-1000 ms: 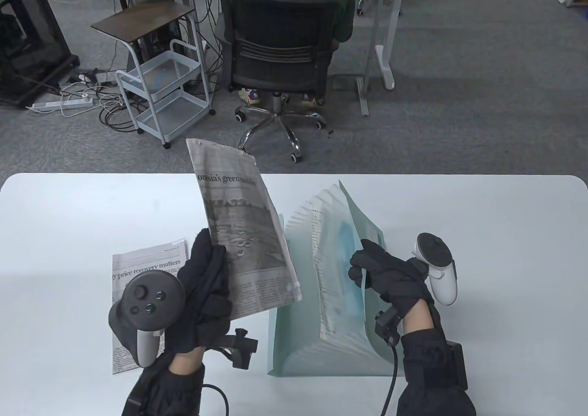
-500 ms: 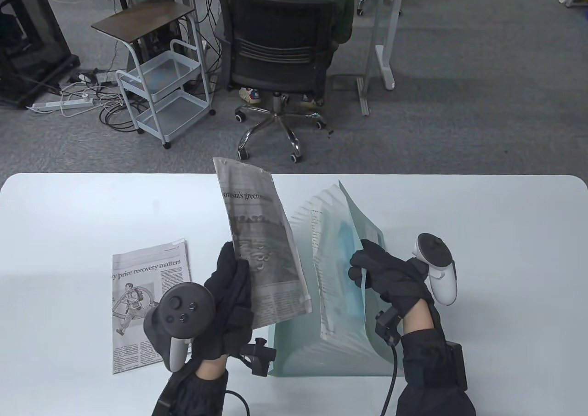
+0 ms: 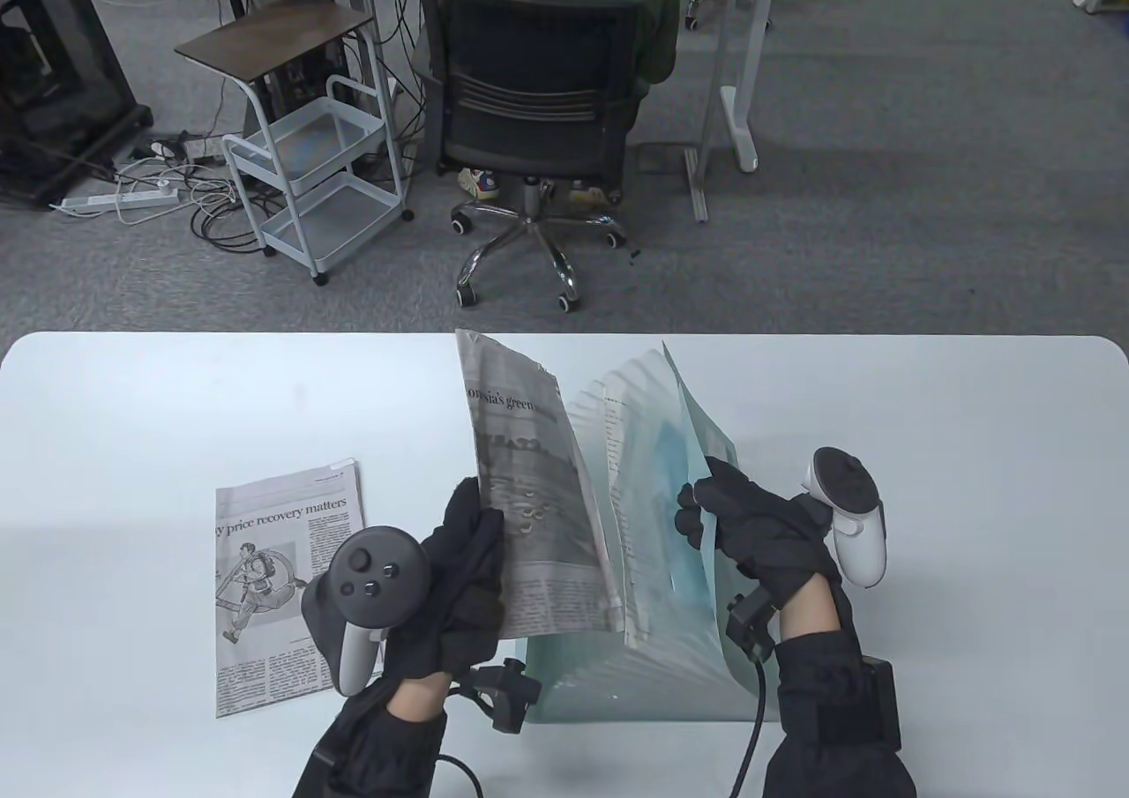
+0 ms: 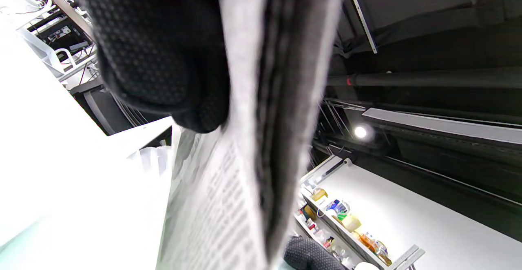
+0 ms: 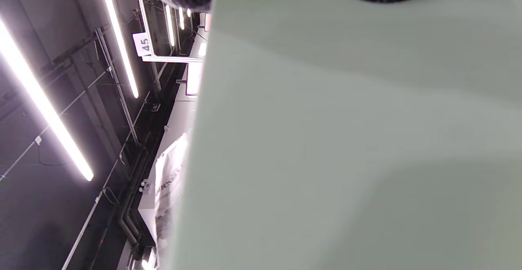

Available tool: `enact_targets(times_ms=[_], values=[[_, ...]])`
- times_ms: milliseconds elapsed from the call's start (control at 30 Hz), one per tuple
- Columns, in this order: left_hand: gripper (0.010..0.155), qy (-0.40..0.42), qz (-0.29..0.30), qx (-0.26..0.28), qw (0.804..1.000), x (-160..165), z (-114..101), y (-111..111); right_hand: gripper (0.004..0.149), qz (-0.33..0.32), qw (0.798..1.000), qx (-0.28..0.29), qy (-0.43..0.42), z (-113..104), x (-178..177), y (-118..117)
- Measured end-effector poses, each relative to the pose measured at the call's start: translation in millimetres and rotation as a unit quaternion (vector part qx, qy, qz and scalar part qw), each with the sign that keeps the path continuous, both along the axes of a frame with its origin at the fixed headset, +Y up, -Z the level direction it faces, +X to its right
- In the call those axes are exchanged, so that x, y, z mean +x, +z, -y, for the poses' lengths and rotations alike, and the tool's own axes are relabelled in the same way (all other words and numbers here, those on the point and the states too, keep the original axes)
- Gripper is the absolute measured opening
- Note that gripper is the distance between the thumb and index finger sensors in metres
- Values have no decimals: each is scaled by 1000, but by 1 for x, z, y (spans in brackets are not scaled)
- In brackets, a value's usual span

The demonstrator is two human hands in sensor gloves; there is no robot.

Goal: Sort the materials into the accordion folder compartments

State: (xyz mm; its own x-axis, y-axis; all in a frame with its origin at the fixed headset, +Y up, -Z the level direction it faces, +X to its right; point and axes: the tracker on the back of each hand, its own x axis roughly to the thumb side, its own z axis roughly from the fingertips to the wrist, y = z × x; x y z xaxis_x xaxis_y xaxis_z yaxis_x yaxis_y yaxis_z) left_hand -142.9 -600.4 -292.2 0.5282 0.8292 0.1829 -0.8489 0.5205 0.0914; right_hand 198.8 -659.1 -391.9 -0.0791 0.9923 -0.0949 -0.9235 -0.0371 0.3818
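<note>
A pale green accordion folder [image 3: 617, 683] stands open on the white table [image 3: 970, 481], its pleats fanned toward me. My right hand [image 3: 741, 525] grips its front flap [image 3: 697, 445] and holds it back; the flap fills the right wrist view [image 5: 346, 147]. My left hand [image 3: 467, 569] grips a folded newspaper section [image 3: 529, 498] upright, its lower edge over the folder's left pleats. The paper shows edge-on in the left wrist view [image 4: 261, 139] beside my gloved fingers [image 4: 163, 58]. A white printed sheet [image 3: 617, 481] stands in one compartment.
A second newspaper piece [image 3: 287, 586] with a cartoon lies flat at the table's left front. Beyond the table's far edge stand an office chair [image 3: 538, 101] with a seated person and a small white cart [image 3: 317, 172].
My left hand has carried the newspaper section rightward and lower, from left of the folder to against its left pleats. My right hand shifted slightly, still holding the flap back.
</note>
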Motion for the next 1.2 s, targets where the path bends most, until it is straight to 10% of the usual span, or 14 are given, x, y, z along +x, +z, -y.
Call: enact_targets(times_ms=[1200], values=[[54, -137, 79, -97, 983, 42, -28, -33, 63, -12, 997, 3, -81, 5, 20, -3]])
